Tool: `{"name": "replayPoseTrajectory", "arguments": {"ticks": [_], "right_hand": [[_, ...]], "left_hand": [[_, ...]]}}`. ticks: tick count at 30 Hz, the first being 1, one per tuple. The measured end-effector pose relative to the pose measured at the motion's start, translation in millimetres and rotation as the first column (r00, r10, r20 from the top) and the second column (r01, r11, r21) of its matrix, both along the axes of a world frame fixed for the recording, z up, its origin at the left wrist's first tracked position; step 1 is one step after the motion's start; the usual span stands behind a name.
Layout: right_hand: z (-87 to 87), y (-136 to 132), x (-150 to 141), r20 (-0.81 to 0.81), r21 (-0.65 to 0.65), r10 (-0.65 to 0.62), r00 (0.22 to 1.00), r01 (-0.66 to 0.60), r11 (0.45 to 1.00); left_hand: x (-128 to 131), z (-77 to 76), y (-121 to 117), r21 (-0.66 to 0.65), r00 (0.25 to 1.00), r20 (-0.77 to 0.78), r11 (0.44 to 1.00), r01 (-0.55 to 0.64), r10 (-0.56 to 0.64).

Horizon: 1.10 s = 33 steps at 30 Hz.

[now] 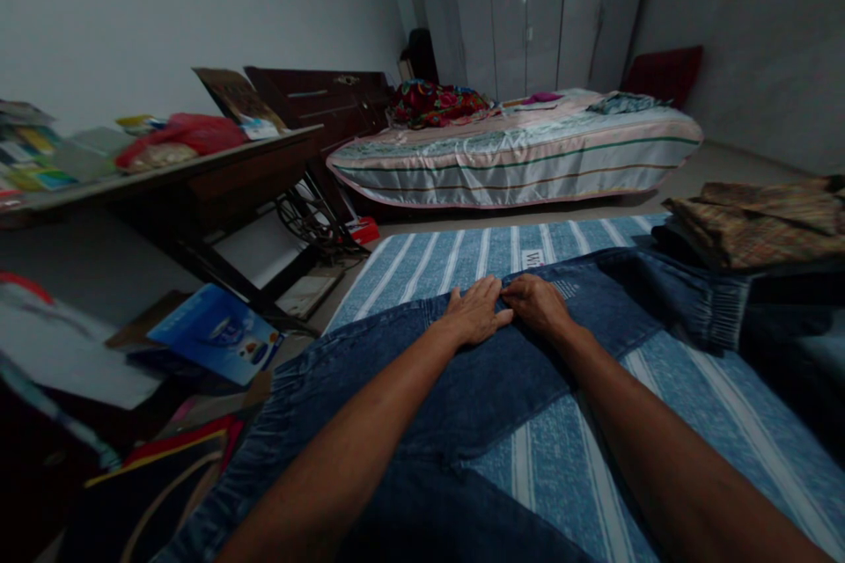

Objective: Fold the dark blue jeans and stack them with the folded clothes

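Note:
A pair of dark blue jeans [475, 396] with gathered elastic parts is spread over a blue-and-white striped bed sheet [574, 466]. My left hand [476, 310] lies flat on the denim near its far edge, fingers stretched out. Beside it, almost touching, my right hand [538, 303] is closed, with its fingertips pinching the far edge of the jeans. One leg reaches right to a gathered cuff [726, 312]. The waist end is at the lower left, partly behind my left forearm.
Folded brown patterned clothing [766, 220] is stacked at the right, near dark garments [798, 352]. On the left stands a cluttered table [290, 141] over a treadle wheel, with a blue box [217, 334] below. Beyond is another bed [515, 163].

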State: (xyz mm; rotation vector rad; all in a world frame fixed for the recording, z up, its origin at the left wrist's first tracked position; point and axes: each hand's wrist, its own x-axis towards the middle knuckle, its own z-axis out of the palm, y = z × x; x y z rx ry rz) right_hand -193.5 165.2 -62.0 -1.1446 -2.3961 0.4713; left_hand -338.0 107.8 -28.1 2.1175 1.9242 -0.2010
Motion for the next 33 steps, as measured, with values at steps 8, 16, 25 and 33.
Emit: {"name": "replayPoseTrajectory", "arguments": {"ticks": [8,16,25,33], "right_hand": [[-2.7,2,-1,-0.015,-0.029,-0.017,1.0,0.017,0.999],[-3.7,3,-2,-0.013,-0.022,-0.041,0.999,0.041,0.999],[-9.3,7,-2,-0.073,-0.068,-0.04,0.996,0.035,0.997],[-12.8,10,-1,-0.105,-0.078,-0.021,0.994,0.013,0.997]], "left_hand": [[1,0.7,1,0.003,1.0,-0.009,1.0,-0.001,0.001],[1,1.2,1,0.004,1.0,0.004,1.0,0.001,-0.001],[3,4.0,0,-0.008,1.0,-0.007,1.0,0.009,-0.009],[12,3.8,2,-0.027,0.999,-0.035,0.999,-0.035,0.034]]}}
